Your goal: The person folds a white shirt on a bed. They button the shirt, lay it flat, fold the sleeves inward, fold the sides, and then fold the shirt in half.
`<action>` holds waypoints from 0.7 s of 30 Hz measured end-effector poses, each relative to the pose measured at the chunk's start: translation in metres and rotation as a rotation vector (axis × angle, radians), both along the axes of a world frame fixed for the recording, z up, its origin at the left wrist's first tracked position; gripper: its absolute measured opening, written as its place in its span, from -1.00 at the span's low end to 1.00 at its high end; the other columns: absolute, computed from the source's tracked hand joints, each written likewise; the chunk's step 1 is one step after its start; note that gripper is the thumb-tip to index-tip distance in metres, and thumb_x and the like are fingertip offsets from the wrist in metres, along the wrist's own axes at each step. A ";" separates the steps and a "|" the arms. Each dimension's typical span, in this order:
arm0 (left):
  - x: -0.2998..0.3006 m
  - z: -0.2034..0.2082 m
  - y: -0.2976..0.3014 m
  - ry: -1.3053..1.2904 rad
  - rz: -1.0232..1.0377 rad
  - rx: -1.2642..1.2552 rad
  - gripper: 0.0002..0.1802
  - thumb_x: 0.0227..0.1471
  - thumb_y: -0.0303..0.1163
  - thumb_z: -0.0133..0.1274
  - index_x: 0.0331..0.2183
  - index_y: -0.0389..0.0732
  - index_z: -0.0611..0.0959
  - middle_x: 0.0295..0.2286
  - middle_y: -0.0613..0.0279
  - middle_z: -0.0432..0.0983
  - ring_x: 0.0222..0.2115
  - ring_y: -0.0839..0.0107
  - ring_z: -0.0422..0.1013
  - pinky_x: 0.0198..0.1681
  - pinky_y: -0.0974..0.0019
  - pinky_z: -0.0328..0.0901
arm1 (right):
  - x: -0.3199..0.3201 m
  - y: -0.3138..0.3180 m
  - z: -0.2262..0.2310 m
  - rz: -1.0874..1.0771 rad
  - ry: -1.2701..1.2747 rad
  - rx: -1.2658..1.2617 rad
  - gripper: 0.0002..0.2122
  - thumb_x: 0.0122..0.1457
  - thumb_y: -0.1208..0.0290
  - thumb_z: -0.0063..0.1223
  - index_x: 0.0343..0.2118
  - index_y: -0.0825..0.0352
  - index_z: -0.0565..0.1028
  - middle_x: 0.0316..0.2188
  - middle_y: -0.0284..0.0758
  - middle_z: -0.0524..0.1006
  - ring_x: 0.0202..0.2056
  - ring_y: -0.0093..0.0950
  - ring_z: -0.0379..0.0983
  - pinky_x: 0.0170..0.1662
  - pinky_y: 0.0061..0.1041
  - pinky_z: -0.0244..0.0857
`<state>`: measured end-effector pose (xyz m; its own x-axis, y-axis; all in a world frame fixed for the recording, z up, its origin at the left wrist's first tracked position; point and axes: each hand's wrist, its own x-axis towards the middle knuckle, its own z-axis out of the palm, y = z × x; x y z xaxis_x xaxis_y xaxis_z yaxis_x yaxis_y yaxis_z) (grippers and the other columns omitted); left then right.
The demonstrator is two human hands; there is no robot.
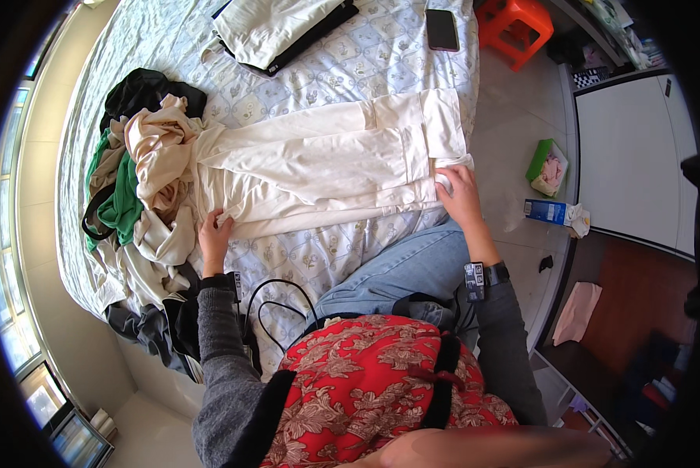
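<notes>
A long cream-white garment (311, 164), which looks like a pair of trousers, lies spread across the bed with soft creases along it. My left hand (215, 234) pinches its near edge toward the left end, beside the heap of clothes. At the right end, my right hand (461, 191) has its fingers closed on the near corner of the hem. The fingertips of both hands are partly hidden by the cloth. A watch-like band with a small device sits on each wrist.
A heap of mixed clothes (159, 156) lies at the left. Folded clothes (268, 31) and a phone (442, 30) rest at the far side of the patterned bedsheet (319, 93). A black cable (268, 285) loops nearby. An orange stool (514, 31) and a green box (547, 168) stand on the floor.
</notes>
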<state>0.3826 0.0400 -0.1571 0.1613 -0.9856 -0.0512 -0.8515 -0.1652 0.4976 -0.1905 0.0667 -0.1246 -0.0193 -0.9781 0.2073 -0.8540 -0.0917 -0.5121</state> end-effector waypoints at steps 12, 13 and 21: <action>0.006 0.019 -0.010 0.649 0.108 0.287 -0.68 0.04 -0.34 0.18 -0.20 -0.33 0.60 -0.40 0.37 0.54 -0.38 0.58 0.41 -0.29 0.45 0.29 | 0.025 -0.025 0.004 -0.089 0.320 0.118 -0.61 -0.06 0.14 0.29 -0.18 0.20 0.53 -0.22 -0.35 0.40 -0.10 -0.28 0.29 -0.08 -0.21 0.20; 0.003 0.025 -0.012 0.599 0.069 0.227 -0.68 0.03 -0.34 0.19 -0.19 -0.32 0.60 -0.38 0.34 0.55 -0.35 0.55 0.42 -0.26 0.43 0.29 | 0.028 -0.028 0.006 -0.102 0.316 0.142 -0.61 -0.06 0.13 0.29 -0.19 0.20 0.52 -0.22 -0.36 0.41 -0.10 -0.28 0.30 -0.08 -0.20 0.20; -0.036 0.040 -0.042 0.106 -0.220 -0.157 -0.65 -0.12 -0.34 0.27 -0.24 -0.22 0.59 -0.26 0.12 0.53 -0.21 0.20 0.46 -0.12 0.18 0.31 | 0.048 -0.036 0.006 0.196 0.017 0.105 -0.71 -0.10 0.37 0.25 -0.26 0.20 0.47 -0.26 -0.32 0.42 -0.12 -0.28 0.33 -0.07 -0.25 0.22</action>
<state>0.3466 -0.0017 -0.1166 -0.0554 -0.9935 0.0998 -0.8003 0.1040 0.5905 -0.1420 0.0303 -0.1186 0.1759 -0.9791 0.1025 -0.8335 -0.2036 -0.5136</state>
